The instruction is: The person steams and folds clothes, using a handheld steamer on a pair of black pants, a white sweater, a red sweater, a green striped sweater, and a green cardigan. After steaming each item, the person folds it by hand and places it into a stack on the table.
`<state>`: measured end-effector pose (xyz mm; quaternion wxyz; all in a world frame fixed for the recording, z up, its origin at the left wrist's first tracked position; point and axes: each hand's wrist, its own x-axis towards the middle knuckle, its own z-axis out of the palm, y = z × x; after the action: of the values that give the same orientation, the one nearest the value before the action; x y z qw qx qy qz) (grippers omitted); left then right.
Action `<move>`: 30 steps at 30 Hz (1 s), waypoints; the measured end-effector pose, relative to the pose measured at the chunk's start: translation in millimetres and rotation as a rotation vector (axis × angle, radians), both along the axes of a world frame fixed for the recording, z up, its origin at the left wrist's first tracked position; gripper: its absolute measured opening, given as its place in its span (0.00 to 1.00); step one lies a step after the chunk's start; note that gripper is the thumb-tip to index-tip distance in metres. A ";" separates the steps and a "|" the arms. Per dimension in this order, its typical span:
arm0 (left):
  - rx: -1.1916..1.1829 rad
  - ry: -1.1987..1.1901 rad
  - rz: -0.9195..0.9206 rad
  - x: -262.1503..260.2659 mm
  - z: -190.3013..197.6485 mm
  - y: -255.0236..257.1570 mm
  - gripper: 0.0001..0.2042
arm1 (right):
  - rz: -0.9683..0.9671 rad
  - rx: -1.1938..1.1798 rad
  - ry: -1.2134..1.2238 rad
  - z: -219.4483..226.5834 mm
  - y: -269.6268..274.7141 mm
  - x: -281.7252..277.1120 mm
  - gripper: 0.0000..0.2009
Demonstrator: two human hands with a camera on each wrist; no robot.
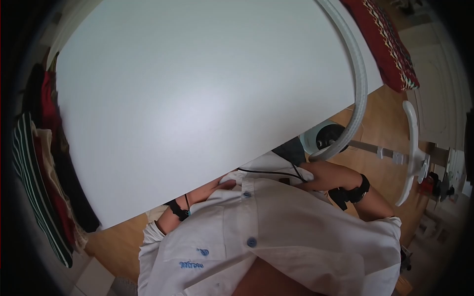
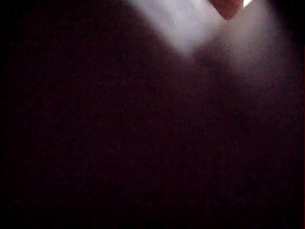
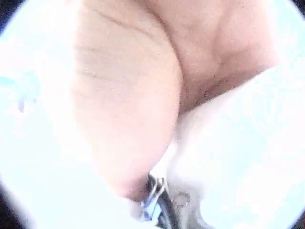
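A white button-up shirt (image 1: 291,217) with blue buttons is worn by the person and fills the lower head view. At its lower front, beside the white table's edge, the left hand (image 1: 226,185) touches the cloth, partly hidden. The left wrist view is mostly dark, with a lit strip of white cloth (image 2: 186,28). Close up in the right wrist view, the right hand (image 3: 128,105) pinches the white shirt cloth, its thumb tip beside a small blue button (image 3: 151,210). In the head view shirt folds cover the right fingers. A black cord (image 1: 271,171) crosses the shirt front.
A large white tabletop (image 1: 197,89) spreads ahead of the body. A grey hose (image 1: 359,74) arches over its right side to a pale green appliance (image 1: 310,138) on the floor. A white hanger (image 1: 410,148) stands right. Folded clothes (image 1: 42,187) lie left, red patterned cloth (image 1: 387,44) at upper right.
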<state>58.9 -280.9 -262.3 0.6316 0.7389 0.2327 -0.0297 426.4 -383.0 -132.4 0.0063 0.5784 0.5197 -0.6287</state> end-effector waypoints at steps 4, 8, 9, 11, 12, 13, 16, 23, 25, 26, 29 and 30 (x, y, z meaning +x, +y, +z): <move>0.038 0.015 0.005 3.0 -0.3 -2.6 0.15 | -0.019 0.031 0.049 0.4 -15.2 11.6 0.24; -0.004 -0.040 0.071 3.2 0.4 -6.3 0.15 | 0.005 -0.027 0.104 -11.3 -16.5 14.1 0.21; 0.037 -0.056 0.073 2.6 -0.6 -6.7 0.15 | 0.013 -0.024 0.106 -10.3 -15.4 14.2 0.21; 0.063 -0.015 0.065 1.0 0.6 -5.9 0.16 | -0.087 -0.045 0.145 -8.3 -14.6 10.9 0.18; 0.085 0.022 0.050 1.1 1.4 -5.0 0.16 | -0.080 -0.042 0.149 -9.3 -16.0 7.9 0.18; 0.088 0.025 0.055 1.4 3.4 -3.6 0.16 | -0.192 -0.004 0.194 -10.8 -18.6 3.9 0.17; 0.081 0.059 0.029 3.0 12.9 1.6 0.18 | -0.263 -0.006 0.222 -11.1 -20.3 2.3 0.17; 0.391 0.199 0.125 -36.9 -3.3 1.1 0.27 | 0.160 -0.490 -0.175 14.9 -10.5 13.9 0.35; 0.487 0.199 0.193 -40.8 6.5 0.1 0.29 | 0.036 -0.455 -0.084 -0.9 -28.2 23.2 0.38; 0.426 0.261 0.250 -41.7 15.6 1.3 0.29 | -0.089 -0.424 0.016 -14.8 -42.2 28.8 0.40; 0.339 0.293 0.417 -51.8 13.1 -3.3 0.28 | -0.386 -0.600 0.137 -62.2 -85.0 45.3 0.42; 0.291 0.265 0.518 -55.5 6.4 -8.4 0.27 | -0.500 -0.664 0.135 -81.6 -102.4 49.1 0.42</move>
<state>3.4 -289.3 -256.0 0.4700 0.7276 0.4948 0.0697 475.5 -485.4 -214.0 0.0056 0.6107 0.1317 -0.7808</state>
